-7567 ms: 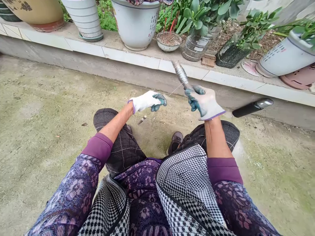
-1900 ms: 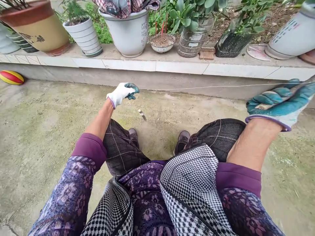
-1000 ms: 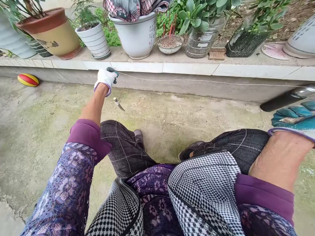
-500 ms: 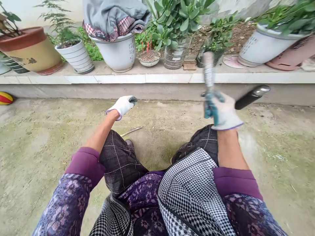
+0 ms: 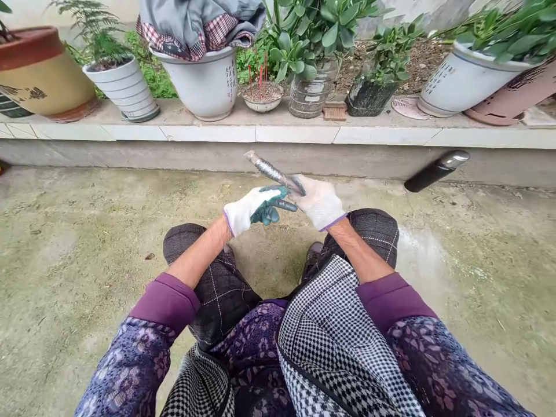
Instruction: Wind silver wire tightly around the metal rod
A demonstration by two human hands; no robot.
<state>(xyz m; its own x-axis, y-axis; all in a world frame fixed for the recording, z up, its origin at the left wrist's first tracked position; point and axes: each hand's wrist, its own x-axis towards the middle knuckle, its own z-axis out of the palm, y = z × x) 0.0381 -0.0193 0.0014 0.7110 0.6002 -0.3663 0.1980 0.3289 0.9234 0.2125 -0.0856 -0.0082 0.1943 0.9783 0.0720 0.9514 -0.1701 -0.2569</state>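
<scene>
My right hand (image 5: 319,200), in a white knitted glove with dark coating, is closed around a short stick wound with silvery wire (image 5: 269,169). The stick slants up and to the left, with its bare tip showing past the windings. Just left of it, my left hand (image 5: 267,208), gloved in white with a green-blue coated palm, has its fingers apart and holds nothing I can see. Its fingertips come close to the right hand and the stick's lower end; whether they touch, I cannot tell.
A ledge (image 5: 208,133) runs across ahead, bearing potted plants, a white pot (image 5: 200,87) heaped with clothes (image 5: 195,29), a small bowl (image 5: 263,98) and a brush (image 5: 334,111). A black cylinder with a silver end (image 5: 434,172) leans by the wall. Concrete ground (image 5: 87,249) lies below.
My right hand has brought the wire-wound stick left and tilted it from upright to slanting. My left hand has moved right and down, and its fingers have spread beside it.
</scene>
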